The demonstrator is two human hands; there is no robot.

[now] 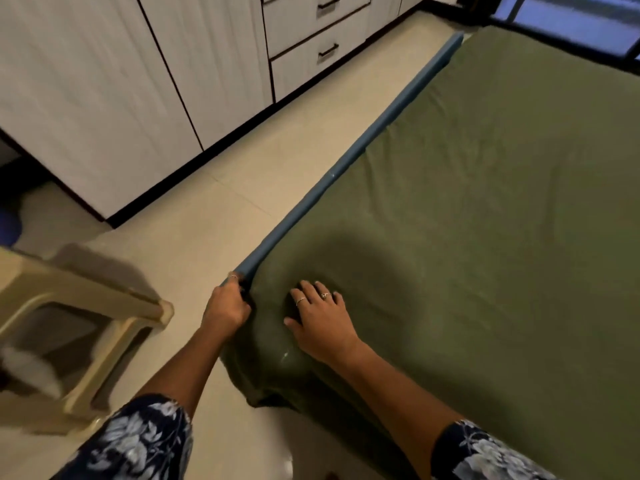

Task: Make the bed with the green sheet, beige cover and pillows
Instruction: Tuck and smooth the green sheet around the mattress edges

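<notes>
1. I see my left hand (227, 306) with fingers curled, gripping the olive-green cotton sheet (485, 220) at the near-left corner of the blue mattress edge (346, 161).
2. My right hand (320, 318) presses flat, fingers spread, holding nothing.
3. I'd pull taut, then tuck under.

Dim, warm indoor light, muted colours. A soft dark shadow pools on the green sheet (485, 209) just beyond the fingers (304, 289). Stool (79, 327) left of them smeared by motion blur. Wide-angle bending curves the cabinets (104, 98) and far edges; overall soft detail.
</notes>
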